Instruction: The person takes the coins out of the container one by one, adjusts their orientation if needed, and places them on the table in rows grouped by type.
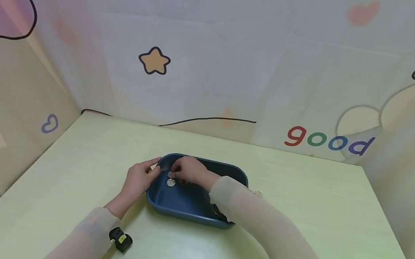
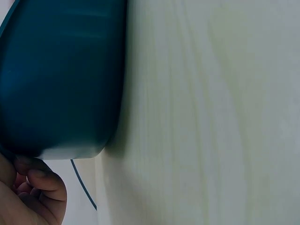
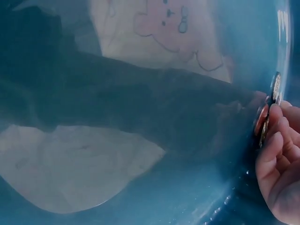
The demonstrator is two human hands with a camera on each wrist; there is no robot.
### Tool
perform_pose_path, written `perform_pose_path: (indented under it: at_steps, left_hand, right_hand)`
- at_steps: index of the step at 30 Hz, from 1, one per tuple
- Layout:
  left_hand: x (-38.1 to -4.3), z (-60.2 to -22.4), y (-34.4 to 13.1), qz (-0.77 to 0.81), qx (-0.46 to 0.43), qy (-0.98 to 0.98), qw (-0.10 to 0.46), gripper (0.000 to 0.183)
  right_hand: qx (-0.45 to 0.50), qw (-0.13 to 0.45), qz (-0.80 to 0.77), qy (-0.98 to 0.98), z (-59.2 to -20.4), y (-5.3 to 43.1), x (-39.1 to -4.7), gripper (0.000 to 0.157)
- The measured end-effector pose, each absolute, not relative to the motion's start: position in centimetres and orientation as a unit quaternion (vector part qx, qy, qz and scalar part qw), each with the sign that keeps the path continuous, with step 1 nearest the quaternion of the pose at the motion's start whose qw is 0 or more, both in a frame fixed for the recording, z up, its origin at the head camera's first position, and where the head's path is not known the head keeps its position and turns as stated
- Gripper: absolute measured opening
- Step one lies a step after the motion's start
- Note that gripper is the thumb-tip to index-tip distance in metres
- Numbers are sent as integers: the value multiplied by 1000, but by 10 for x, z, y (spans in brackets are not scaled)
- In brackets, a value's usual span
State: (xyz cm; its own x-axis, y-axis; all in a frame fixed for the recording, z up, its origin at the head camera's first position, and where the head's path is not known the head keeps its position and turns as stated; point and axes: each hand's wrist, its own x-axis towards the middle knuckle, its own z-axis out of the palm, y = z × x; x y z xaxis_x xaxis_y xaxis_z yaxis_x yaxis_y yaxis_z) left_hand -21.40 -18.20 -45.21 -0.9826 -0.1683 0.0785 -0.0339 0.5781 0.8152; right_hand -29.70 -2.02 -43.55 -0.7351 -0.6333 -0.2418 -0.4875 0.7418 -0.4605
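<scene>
A dark blue tray (image 1: 188,203) with rounded corners lies on the table. My left hand (image 1: 139,180) grips its left end, thumb at the rim; in the left wrist view its fingers (image 2: 47,187) curl beside the tray's end. Inside the tray, near the left end, my right hand (image 1: 190,170) pinches a coin (image 1: 170,174) at its fingertips. Just below that lies a silver coin (image 1: 171,182). In the right wrist view, a silver coin (image 3: 276,85) and a copper-coloured coin (image 3: 260,118) show close to the fingertips, with a yellowish coin edge beside them.
The pale wood-look table (image 1: 302,197) meets a printed cloth backdrop (image 1: 208,71) behind and at both sides. A small black device (image 1: 120,239) sits on the left sleeve. A small shiny round thing (image 1: 258,194) shows beyond the right sleeve, which covers the tray's right end.
</scene>
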Motion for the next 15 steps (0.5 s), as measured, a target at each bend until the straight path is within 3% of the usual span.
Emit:
perform_pose_path:
  at_steps: [15]
  left_hand:
    - [-213, -451, -180, -455, 63, -885, 74, 43]
  right_hand:
    - [-313, 178, -158, 920, -436, -24, -293, 16]
